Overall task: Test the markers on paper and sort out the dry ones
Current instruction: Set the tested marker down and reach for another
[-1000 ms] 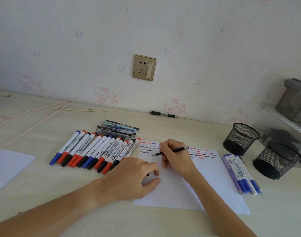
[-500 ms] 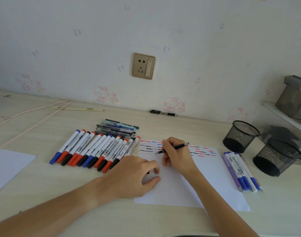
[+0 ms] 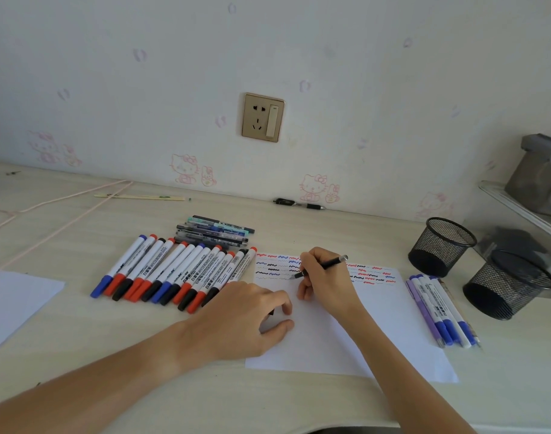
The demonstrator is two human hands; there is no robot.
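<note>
1. Right now I see the slim black pen (image 3: pixel 326 265) pinched in my right hand (image 3: pixel 326 281), its tip down on the white sheet of paper (image 3: pixel 377 327) among the red, blue and black squiggle lines (image 3: pixel 275 264) along the sheet's far edge.
2. My left hand (image 3: pixel 252 314) rests on the near-left part of that sheet, fingers curled with thumb and forefinger close together; something small and dark shows between them, and I cannot tell whether they grip it.
3. Just left of the paper lies a slanted row of white-barrelled whiteboard markers with blue, red and black caps (image 3: pixel 174 274), side by side and touching.
4. Behind that row sits a small stack of dark and teal gel pens (image 3: pixel 214 233).
5. Right of the sheet lies a small bunch of white and lilac markers with blue caps (image 3: pixel 440 311).
6. Beyond those stand two black wire-mesh pen cups (image 3: pixel 441 247), close together.
7. Everything rests on the pale wood-grain desk (image 3: pixel 80 355); another black pen (image 3: pixel 299 204) lies against the wall under a gold wall socket (image 3: pixel 263 117).
</note>
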